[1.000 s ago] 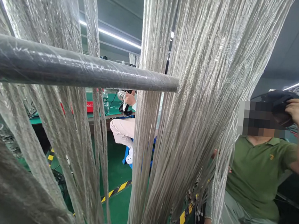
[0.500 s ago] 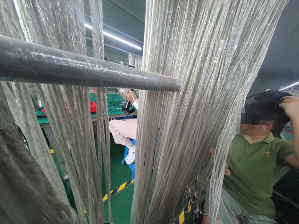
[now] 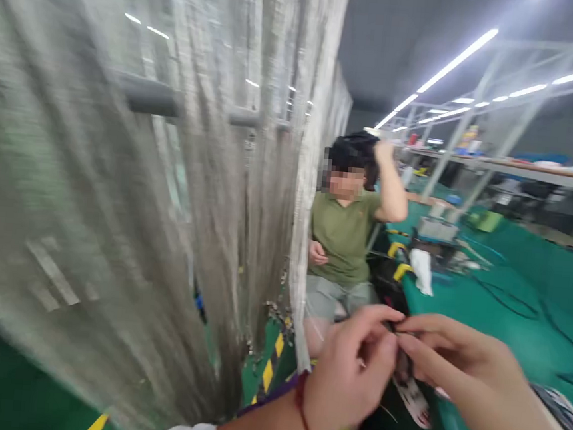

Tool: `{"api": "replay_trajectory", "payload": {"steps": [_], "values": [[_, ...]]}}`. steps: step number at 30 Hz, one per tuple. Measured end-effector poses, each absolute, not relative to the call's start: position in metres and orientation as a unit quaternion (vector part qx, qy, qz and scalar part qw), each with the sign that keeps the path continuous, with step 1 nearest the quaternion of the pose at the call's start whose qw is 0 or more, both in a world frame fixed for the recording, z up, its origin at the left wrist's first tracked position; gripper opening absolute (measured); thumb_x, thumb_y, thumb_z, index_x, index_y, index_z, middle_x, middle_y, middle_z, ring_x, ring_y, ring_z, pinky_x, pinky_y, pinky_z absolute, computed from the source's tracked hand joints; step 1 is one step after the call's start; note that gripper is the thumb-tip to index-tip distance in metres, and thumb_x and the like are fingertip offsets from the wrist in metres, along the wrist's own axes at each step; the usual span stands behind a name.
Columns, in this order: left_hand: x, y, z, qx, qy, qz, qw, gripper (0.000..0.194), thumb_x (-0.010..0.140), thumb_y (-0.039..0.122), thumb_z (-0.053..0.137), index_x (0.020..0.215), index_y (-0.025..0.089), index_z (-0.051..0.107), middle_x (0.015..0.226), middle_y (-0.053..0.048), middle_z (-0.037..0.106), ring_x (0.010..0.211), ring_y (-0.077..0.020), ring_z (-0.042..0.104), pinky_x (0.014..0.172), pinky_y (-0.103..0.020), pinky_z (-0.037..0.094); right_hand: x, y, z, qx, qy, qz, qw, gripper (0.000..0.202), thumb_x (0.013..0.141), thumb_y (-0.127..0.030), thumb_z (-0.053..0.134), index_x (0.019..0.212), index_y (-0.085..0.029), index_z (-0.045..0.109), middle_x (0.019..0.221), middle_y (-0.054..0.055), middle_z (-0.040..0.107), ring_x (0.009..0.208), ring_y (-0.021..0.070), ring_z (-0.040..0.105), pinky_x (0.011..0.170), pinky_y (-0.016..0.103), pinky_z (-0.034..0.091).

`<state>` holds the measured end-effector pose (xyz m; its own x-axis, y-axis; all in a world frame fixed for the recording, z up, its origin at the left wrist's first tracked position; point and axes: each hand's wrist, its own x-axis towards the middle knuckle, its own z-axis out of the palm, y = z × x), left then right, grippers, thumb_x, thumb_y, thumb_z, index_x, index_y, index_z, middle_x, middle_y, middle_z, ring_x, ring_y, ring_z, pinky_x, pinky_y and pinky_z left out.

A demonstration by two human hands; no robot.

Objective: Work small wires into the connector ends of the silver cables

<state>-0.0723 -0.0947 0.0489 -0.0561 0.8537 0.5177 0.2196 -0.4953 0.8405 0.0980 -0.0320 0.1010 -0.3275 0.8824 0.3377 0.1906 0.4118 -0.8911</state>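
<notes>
My left hand, with a red string around its wrist, reaches up from the bottom of the view. Its thumb and fingers are pinched together. Opposite it, my right hand is closed in a pinch too, and the fingertips of both hands nearly meet. Something small and dark shows between them, too blurred to name. Below the fingers is a flat pale piece with dark and reddish marks; whether it is attached to what I hold I cannot tell.
Long silvery braided strands hang over a grey bar on the left. A seated person in a green shirt raises one hand to their head. On the right, a green-topped bench carries a boxy device, a white cloth and dark cables.
My view has swung right, away from the hanging strands and toward the bench. Both my hands have come into view, pinched together. The seated person keeps one hand raised at their head.
</notes>
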Motion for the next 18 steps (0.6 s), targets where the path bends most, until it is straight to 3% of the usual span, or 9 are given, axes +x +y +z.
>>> {"api": "replay_trajectory", "payload": {"steps": [4,11,18], "values": [[-0.072,-0.078,0.048,0.628,0.421,0.586,0.291,0.024,0.109,0.033,0.055,0.126,0.025,0.070,0.076,-0.002,0.069,0.068,-0.0187,0.062,0.066,-0.030,0.046,0.099,-0.054,0.091,-0.399,-0.693,0.402,0.445,0.031,0.086,-0.052,0.079,0.087,-0.022,0.083,0.053,0.000,0.061,0.051,0.0194,0.058,0.048,0.029,0.045],[-0.065,-0.073,0.046,0.610,0.400,0.609,0.313,0.018,0.110,0.034,0.055,0.122,0.025,0.064,0.074,0.001,0.065,0.068,-0.0168,0.061,0.062,-0.027,0.042,0.099,-0.040,0.088,-0.390,-0.683,0.392,0.477,0.029,0.091,-0.049,0.077,0.077,-0.023,0.080,0.059,0.003,0.066,0.060,0.0220,0.063,0.049,0.030,0.045],[-0.058,-0.063,0.044,0.562,0.358,0.641,0.381,0.015,0.111,0.036,0.055,0.119,0.024,0.060,0.077,0.003,0.065,0.072,-0.0148,0.063,0.068,-0.024,0.049,0.096,-0.040,0.089,-0.389,-0.672,0.405,0.483,0.030,0.092,-0.049,0.077,0.075,-0.024,0.080,0.064,0.004,0.072,0.058,0.0205,0.063,0.048,0.030,0.046]]}}
